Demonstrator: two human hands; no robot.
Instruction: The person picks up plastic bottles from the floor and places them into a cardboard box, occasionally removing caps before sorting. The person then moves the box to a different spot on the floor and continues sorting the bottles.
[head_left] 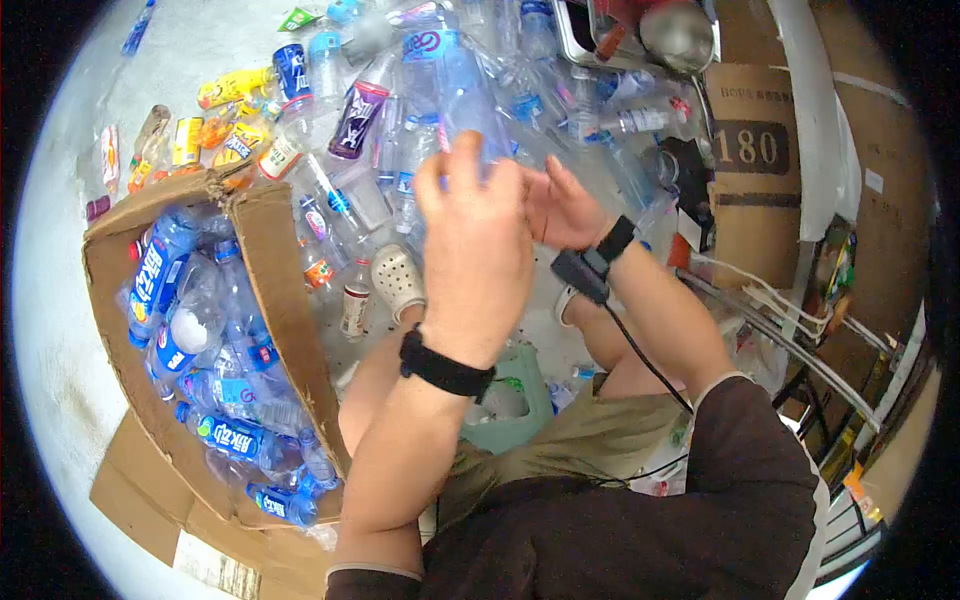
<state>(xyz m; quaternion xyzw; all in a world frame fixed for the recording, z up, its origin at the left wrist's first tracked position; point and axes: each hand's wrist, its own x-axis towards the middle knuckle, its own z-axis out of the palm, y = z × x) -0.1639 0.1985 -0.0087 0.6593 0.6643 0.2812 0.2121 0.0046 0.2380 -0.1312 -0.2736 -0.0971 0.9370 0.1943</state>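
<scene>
In the middle of the view my left hand (472, 225) is raised, with its back to me and its fingers bent around the near end of a clear, bluish plastic bottle (468, 105). The bottle points away from me and looks slightly blurred. Right beside it, my right hand (568, 208) is half cupped, thumb up and apart from the fingers. Its fingertips reach in by the left hand's knuckles and are partly hidden there. Beyond both hands lies a wide heap of empty plastic bottles (418, 150). Among them is a dark purple wrapped bottle (357, 120).
A cardboard box (290, 300) full of blue-labelled bottles (232, 436) stands at left. Yellow containers (236, 88) lie at the far left. A metal pot (676, 38) sits at the far right, near cardboard (752, 150) and a metal frame (785, 335). A pale green stool (515, 415) is below me.
</scene>
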